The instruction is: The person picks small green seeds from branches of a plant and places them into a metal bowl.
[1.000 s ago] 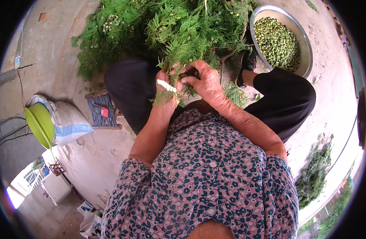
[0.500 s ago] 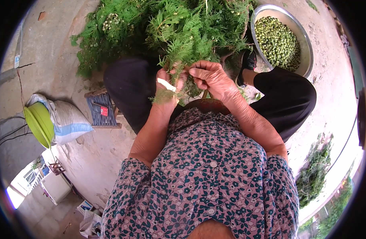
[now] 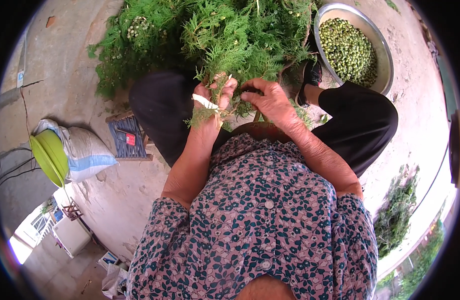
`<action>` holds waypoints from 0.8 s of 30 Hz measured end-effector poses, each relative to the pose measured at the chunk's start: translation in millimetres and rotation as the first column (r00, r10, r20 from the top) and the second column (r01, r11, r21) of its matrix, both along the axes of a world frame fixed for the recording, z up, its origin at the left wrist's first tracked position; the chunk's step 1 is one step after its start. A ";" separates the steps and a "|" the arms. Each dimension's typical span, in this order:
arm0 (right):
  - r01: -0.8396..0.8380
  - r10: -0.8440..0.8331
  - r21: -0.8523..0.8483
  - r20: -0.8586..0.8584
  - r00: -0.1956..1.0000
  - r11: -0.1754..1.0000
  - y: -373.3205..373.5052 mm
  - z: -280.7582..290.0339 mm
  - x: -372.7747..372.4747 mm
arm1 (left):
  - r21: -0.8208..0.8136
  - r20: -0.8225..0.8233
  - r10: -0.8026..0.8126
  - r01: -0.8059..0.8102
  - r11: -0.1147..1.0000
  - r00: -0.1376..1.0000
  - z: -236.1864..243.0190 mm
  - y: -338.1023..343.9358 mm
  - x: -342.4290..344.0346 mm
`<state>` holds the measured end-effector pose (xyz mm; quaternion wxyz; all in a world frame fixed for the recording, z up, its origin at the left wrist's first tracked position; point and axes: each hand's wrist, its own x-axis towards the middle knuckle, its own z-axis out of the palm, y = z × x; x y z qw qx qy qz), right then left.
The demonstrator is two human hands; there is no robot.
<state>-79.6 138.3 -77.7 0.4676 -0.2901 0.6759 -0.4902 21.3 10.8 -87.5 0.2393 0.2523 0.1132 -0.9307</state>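
My left hand [image 3: 204, 92] is closed around a green conifer sprig [image 3: 218, 92], with a pale, stripped-looking piece [image 3: 206, 102] lying across the base of the hand. Just to its right is my right hand [image 3: 270, 100], thumb and fingers bent together at the sprig's side. Whatever its fingertips pinch is too small and shaded to make out. Beyond both hands lies a large heap of conifer branches [image 3: 215, 30], some bearing pale green cones. A metal basin [image 3: 387, 60] at the far right holds many small green cones [image 3: 347, 50].
A low stool with a dark woven seat [image 3: 126, 135] stands to my left. Past it are a lime-green basin [image 3: 50, 156] and a whitish sack [image 3: 87, 152]. My knees frame the work area. More cut greenery [image 3: 397, 215] lies on the concrete floor at lower right.
My right hand has drawn slightly apart from the left, its fingers curling more. My left hand has turned a little, showing more of its fingers around the sprig.
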 end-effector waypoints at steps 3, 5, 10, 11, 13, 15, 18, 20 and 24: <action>-0.005 -0.020 -0.198 -0.122 0.992 0.980 -5.4 -10.8 13.1 | -0.096 0.004 0.030 -0.029 0.995 1.000 -3.2 -0.2 0.4; -0.019 0.006 -0.121 -0.106 0.994 0.992 -5.5 -8.9 13.4 | -0.032 0.054 0.020 -0.019 0.999 0.998 6.5 0.1 -1.8; -0.009 -0.008 0.045 0.362 0.932 0.999 -1.8 3.0 6.5 | -0.178 -0.001 0.045 -0.044 0.983 0.999 -7.3 -4.7 -0.1; -0.010 -0.007 0.046 0.362 0.932 0.999 1.3 0.3 3.3 | -0.178 -0.001 0.046 -0.045 0.983 0.999 -11.9 -8.5 0.3; 0.151 -0.085 -0.017 0.761 0.643 0.988 7.0 -7.0 -7.6 | -0.105 -0.057 0.031 -0.037 0.994 0.998 -16.2 -12.6 0.7; 0.207 -0.030 -0.104 0.829 0.558 0.973 9.9 -9.1 -20.6 | -0.095 -0.027 0.052 -0.054 0.994 0.998 -15.5 -12.8 1.1; 0.193 0.000 -0.140 0.808 0.589 0.971 13.6 -8.5 -21.0 | -0.040 -0.017 0.068 -0.068 0.997 0.998 -7.7 -7.9 -0.7; 0.255 -0.051 -0.082 0.879 0.474 0.963 14.9 -2.2 -12.8 | -0.017 -0.026 0.084 -0.084 0.996 0.996 -9.0 -8.6 -2.1; 0.300 -0.038 -0.109 0.895 0.444 0.948 14.0 -8.3 -13.4 | -0.163 0.132 -0.065 0.086 0.983 0.989 6.4 -3.7 -3.4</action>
